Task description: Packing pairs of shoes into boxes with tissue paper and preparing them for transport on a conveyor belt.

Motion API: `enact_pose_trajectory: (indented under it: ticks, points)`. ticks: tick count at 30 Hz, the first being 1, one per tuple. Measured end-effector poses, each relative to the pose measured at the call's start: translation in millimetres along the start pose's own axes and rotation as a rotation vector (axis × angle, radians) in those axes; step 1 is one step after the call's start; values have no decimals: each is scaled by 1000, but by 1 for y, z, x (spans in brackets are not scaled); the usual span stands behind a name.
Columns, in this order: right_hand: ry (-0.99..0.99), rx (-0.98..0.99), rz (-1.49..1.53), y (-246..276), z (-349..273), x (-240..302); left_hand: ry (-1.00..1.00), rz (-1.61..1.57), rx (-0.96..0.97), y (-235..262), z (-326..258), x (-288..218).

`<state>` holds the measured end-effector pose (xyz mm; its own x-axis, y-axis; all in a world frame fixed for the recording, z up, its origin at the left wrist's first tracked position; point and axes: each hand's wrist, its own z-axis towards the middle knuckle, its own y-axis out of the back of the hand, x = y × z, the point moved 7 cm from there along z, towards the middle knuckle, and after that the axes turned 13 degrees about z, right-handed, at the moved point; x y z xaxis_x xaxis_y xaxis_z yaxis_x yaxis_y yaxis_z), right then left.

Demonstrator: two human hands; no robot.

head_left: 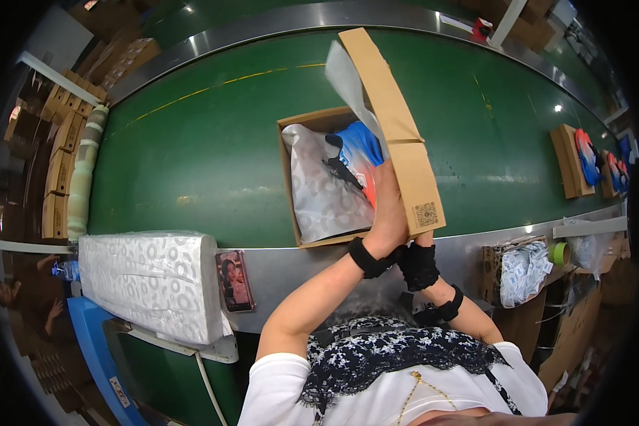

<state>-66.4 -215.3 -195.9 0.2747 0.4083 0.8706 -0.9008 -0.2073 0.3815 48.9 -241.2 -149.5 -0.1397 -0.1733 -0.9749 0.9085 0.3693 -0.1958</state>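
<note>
One open box (319, 122) sits at the near edge of the green belt (192, 163), one blue-and-orange shoe (362, 150) and grey paper (323, 188) visible inside. The left hand (389, 206) is at the single raised lid (406, 160); the right hand (424, 240) is mostly hidden. Neither's openness or grip can be told.

Free green belt (192, 156) left of the box (314, 121), tilted lid (399, 121) as obstacle rightward.

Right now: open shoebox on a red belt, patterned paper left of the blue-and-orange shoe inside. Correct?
Not quite: the belt is green, as the head view shows. The open shoebox is on it, with patterned paper left of the blue-and-orange shoe inside.
</note>
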Motion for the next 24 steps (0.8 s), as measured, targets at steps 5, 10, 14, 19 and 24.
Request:
enact_pose_trajectory:
  ticks: [5, 10, 14, 19, 24]
  points:
    - [-129, -111, 230, 21, 2, -20, 239, -98, -61, 21, -21, 30]
    - [-4, -160, 23, 14, 27, 3, 610, -283, -229, 86, -83, 70]
    - [463, 82, -587, -42, 4, -11, 491, 228, -541, 168, -103, 60]
    - [478, 279, -651, -58, -12, -25, 431, 457, -280, 175, -71, 89]
    - [483, 309, -664, -55, -15, -33, 257, 828, -312, 153, -75, 83]
